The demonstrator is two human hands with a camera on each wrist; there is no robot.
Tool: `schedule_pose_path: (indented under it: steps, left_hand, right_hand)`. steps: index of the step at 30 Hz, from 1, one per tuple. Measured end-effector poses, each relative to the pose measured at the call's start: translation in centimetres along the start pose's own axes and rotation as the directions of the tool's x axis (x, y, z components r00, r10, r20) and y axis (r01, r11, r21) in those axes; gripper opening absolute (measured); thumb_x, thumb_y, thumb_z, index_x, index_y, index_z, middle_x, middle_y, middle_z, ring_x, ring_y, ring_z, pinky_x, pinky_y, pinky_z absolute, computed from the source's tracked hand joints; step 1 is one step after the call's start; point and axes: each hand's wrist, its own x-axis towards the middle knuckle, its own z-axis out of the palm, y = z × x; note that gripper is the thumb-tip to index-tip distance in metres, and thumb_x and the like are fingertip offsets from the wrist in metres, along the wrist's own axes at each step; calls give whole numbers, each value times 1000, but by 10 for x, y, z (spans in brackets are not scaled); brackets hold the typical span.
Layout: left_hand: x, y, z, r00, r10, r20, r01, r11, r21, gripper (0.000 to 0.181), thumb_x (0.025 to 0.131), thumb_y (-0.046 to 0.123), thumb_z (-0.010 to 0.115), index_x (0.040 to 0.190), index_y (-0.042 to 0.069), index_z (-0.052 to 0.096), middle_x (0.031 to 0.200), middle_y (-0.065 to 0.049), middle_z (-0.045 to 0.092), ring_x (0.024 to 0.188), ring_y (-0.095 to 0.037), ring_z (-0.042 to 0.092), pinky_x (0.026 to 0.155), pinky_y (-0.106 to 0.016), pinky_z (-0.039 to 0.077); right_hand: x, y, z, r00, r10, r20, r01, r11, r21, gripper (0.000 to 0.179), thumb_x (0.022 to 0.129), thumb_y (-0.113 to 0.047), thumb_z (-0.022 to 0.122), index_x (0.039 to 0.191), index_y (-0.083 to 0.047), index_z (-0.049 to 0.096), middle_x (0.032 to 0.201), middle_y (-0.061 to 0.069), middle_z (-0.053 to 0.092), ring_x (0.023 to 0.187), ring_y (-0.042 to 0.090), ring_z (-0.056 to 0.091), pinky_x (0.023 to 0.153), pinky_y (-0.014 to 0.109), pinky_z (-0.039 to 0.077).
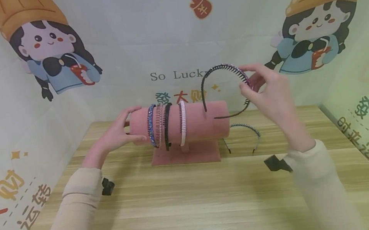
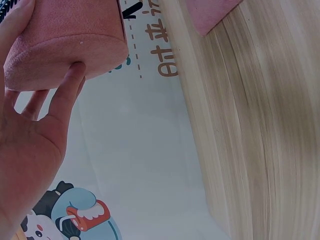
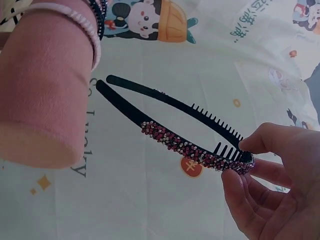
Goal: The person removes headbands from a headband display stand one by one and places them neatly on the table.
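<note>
A pink padded roll stand (image 1: 203, 122) carries several headbands: a blue one (image 1: 151, 126), a pale pink toothed one (image 1: 160, 126), a black one (image 1: 167, 127) and a white one (image 1: 184, 124). My left hand (image 1: 112, 137) grips the roll's left end, thumb and fingers spread around it, touching its end face (image 2: 60, 65). Held up beside the roll's right end is a black toothed headband with pink and silver beads (image 3: 185, 147). My right hand (image 1: 271, 94) pinches it at the beaded curve between thumb and fingers. Its two tips point toward the roll.
On the wooden table (image 1: 183, 208), a thin bluish headband (image 1: 245, 125) lies behind the stand's right side. Printed cloth walls (image 1: 145, 27) close in the back and both sides. A black device (image 1: 108, 186) shows by the left sleeve, another (image 1: 276, 163) by the right.
</note>
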Motion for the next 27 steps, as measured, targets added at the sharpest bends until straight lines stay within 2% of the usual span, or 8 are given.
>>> schedule_pose_path:
  steps: [7, 9, 12, 14, 17, 22, 27]
  left_hand:
    - [-1, 1, -2, 1000, -11, 3, 11, 1000, 14, 101, 80, 26, 84, 156, 29, 18, 164, -9, 17, 144, -44, 32, 100, -54, 53]
    - [0, 0, -1, 1000, -16, -4, 16, 1000, 22, 101, 79, 27, 84, 156, 29, 19, 164, -9, 17, 144, -43, 32, 100, -54, 53]
    - [0, -1, -1, 1000, -16, -10, 17, 999, 30, 101, 79, 28, 84, 156, 26, 19, 164, -9, 16, 144, -44, 30, 102, -55, 52]
    - [1, -1, -1, 1000, -18, -9, 18, 999, 32, 101, 79, 28, 84, 156, 26, 19, 164, -9, 16, 144, -44, 31, 102, -55, 51]
    - [0, 0, -1, 1000, -18, -2, 18, 1000, 25, 101, 79, 26, 84, 157, 27, 18, 164, -10, 15, 144, -45, 30, 102, -55, 51]
    - [0, 1, 0, 1000, -17, 4, 17, 1000, 6, 102, 79, 24, 84, 156, 28, 18, 164, -11, 15, 144, -44, 31, 101, -55, 52]
    - [-1, 0, 0, 1000, -19, 11, 19, 1000, 5, 103, 80, 24, 83, 157, 29, 16, 164, -11, 14, 144, -44, 30, 102, -56, 51]
  right_hand:
    - [9, 21, -12, 994, -91, 58, 96, 990, -100, 25, 89, -7, 65, 114, -7, 70, 82, 14, 72, 67, 18, 61, 56, 11, 37]
    - [12, 28, -17, 991, -101, 83, 111, 986, -124, 24, 89, -7, 66, 113, -7, 70, 83, 13, 72, 66, 12, 61, 54, 11, 38]
    - [17, 38, -24, 984, -104, 143, 126, 980, -154, 24, 90, -7, 67, 114, -8, 69, 86, 14, 73, 68, 16, 65, 51, 10, 39]
    - [21, 44, -30, 977, -91, 194, 125, 977, -173, 24, 91, -7, 66, 115, -8, 69, 89, 15, 73, 71, 19, 68, 50, 10, 41]
    - [27, 53, -35, 961, -79, 264, 137, 968, -209, 24, 93, -7, 63, 117, -7, 68, 94, 19, 73, 78, 32, 70, 50, 16, 41]
    - [38, 66, -42, 931, -43, 363, 143, 957, -253, 25, 94, -7, 62, 118, -5, 66, 99, 23, 73, 82, 35, 70, 51, 23, 44]
    - [47, 81, -43, 906, -3, 424, 131, 954, -272, 26, 95, -8, 60, 120, -3, 65, 102, 24, 72, 86, 35, 70, 55, 26, 47]
